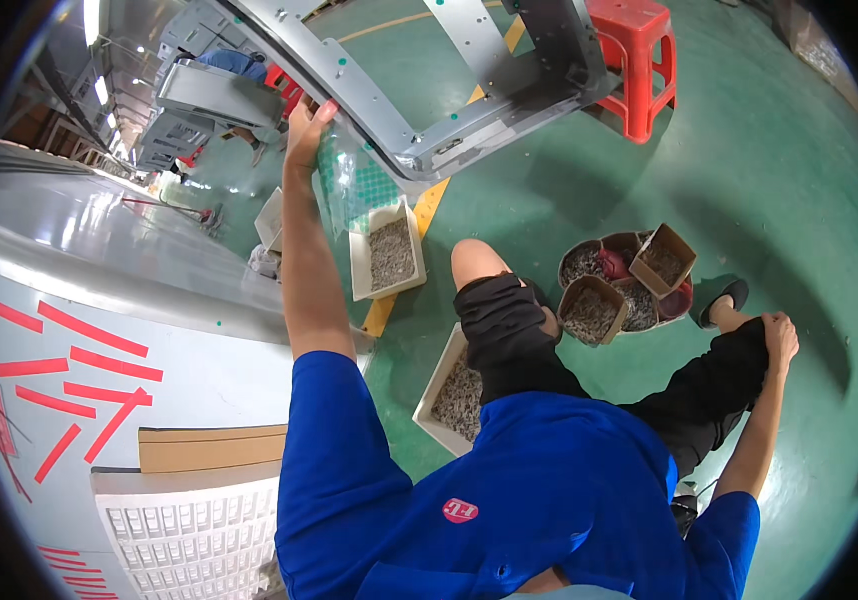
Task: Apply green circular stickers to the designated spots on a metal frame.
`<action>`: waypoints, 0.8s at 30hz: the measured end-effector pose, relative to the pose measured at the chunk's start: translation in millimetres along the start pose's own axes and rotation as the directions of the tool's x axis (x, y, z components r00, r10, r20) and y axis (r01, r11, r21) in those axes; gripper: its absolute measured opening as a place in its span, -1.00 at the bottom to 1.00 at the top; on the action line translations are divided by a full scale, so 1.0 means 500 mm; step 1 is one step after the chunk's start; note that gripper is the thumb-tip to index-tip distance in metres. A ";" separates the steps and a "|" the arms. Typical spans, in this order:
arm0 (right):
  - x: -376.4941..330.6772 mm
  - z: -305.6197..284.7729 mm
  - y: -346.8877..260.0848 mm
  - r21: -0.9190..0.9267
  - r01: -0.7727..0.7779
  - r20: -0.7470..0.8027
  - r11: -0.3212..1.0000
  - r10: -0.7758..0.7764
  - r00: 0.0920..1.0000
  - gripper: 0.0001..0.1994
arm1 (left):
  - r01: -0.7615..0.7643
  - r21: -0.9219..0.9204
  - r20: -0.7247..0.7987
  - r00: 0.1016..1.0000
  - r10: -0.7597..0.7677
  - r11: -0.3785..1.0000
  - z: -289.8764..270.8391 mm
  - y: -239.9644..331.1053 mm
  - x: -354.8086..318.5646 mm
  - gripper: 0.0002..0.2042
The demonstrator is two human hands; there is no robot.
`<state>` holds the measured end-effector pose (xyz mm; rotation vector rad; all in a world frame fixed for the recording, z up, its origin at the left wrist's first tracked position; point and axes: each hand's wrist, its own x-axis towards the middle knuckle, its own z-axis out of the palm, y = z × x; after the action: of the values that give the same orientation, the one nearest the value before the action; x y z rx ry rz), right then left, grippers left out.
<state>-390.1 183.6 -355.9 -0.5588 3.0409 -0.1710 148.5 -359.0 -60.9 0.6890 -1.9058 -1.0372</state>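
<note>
A large silver metal frame [374, 85], dotted with small green stickers, is tilted up at the top of the view. My left hand [309, 130] is closed around its left edge, the thumb on the near side and the other fingers mostly hidden. A clear plastic sheet with a green dot grid [359, 180] hangs just below that hand, beside the frame's corner. My right hand [779, 343] rests on my right knee, on black trousers [719, 380]. It holds nothing and its fingers lie over the knee, partly out of sight.
White bins of small metal parts [415, 240] [434, 420] stand on the green floor. Several open containers of small parts [594, 312] cluster between my feet. A red plastic stool [639, 60] is behind the frame. At left, a pale panel carries red tape strips [94, 325]; another person [234, 65] is farther off.
</note>
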 end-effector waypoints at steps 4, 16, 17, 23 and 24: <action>-0.008 -0.014 -0.013 -0.003 0.019 0.025 1.000 -0.019 0.999 -0.61 | -0.079 0.026 -0.035 0.996 0.080 0.997 -0.011 -0.019 0.009 -0.32; -0.010 -0.011 -0.016 -0.012 0.029 -0.018 1.000 -0.029 0.999 -0.65 | -0.092 0.045 -0.109 0.989 0.096 0.995 -0.011 -0.028 0.016 -0.41; -0.013 -0.012 -0.016 0.001 0.027 -0.035 1.000 -0.027 0.999 -0.66 | -0.088 0.043 -0.112 0.989 0.092 0.995 -0.005 -0.023 0.015 -0.40; -0.019 -0.016 -0.014 0.044 0.029 -0.053 0.999 -0.026 0.998 -0.66 | -0.116 0.079 -0.143 0.982 0.126 0.990 0.026 -0.014 0.019 -0.32; -0.020 -0.018 -0.012 0.050 0.024 -0.055 0.998 -0.022 0.998 -0.66 | -0.133 0.081 -0.142 0.979 0.143 0.988 0.035 -0.011 0.017 -0.31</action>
<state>-379.2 182.5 -346.2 -0.5956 3.0733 -0.2669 129.3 -361.3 -67.4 0.6454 -1.8409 -0.8128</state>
